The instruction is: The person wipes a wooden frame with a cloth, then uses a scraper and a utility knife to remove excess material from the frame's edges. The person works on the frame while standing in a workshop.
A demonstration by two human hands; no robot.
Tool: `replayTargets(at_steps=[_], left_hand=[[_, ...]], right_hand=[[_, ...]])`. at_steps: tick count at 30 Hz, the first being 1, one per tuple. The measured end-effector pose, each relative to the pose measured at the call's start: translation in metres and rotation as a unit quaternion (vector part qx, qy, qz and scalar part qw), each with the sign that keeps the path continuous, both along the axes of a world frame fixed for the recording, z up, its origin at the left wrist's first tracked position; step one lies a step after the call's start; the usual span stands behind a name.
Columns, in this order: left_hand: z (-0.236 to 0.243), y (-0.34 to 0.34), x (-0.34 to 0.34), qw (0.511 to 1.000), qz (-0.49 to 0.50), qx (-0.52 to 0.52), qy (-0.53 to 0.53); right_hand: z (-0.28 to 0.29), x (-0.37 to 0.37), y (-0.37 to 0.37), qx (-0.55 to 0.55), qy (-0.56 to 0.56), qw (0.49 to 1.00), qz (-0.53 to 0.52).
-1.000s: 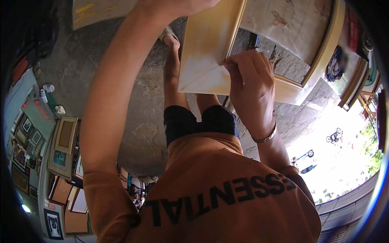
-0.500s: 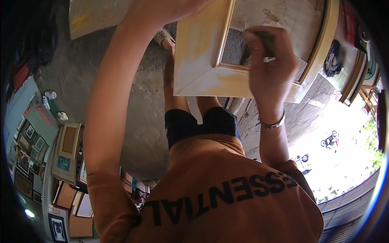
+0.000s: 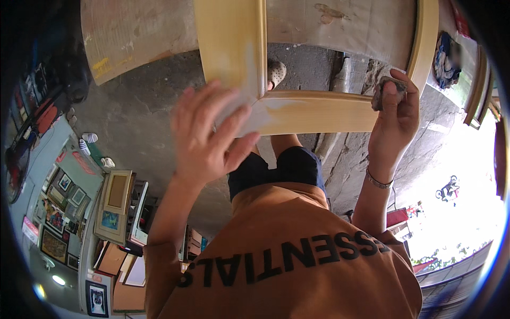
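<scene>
A large pale-yellow wooden frame [image 3: 319, 114] spans the upper middle, with whitish patches at its near left mitred corner. My left hand [image 3: 204, 138], slightly blurred, is over that corner with its fingers spread and nothing in them. Whether its fingertips touch the wood I cannot tell. At the frame's near right corner, my right hand [image 3: 394, 127] pinches a small, rough grey sanding pad [image 3: 381, 97] between thumb and fingers.
Behind the frame lies a flat brownish sheet [image 3: 143, 40]. My foot in a pale clog [image 3: 277, 73] shows through the opening. Framed pictures [image 3: 111, 218] stand to the left; a dark cloth bundle [image 3: 446, 61] lies far right. Outside is a motorcycle [image 3: 449, 189].
My left hand has come down and back to the frame's near left corner. My right hand has moved right with the pad. The frame appears shifted left and farther off in view.
</scene>
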State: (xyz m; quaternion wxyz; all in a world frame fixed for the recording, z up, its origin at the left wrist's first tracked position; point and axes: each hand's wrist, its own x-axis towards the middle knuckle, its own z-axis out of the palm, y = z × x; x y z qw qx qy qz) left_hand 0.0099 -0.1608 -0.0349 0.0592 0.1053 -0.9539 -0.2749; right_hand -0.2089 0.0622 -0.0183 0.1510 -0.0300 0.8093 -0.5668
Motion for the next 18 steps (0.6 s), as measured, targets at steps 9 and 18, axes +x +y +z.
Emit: replayTargets(at_steps=[9, 18], left_hand=[[0.004, 0.012, -0.024, 0.998, -0.027, -0.052, -0.011], [-0.018, 0.016, -0.044, 0.985, -0.087, -0.148, 0.003]], right_hand=[[-0.004, -0.021, 0.055, -0.11, -0.043, 0.991, -0.068], [-0.028, -0.099, 0.114, -0.069, 0.058, 0.982, -0.169]])
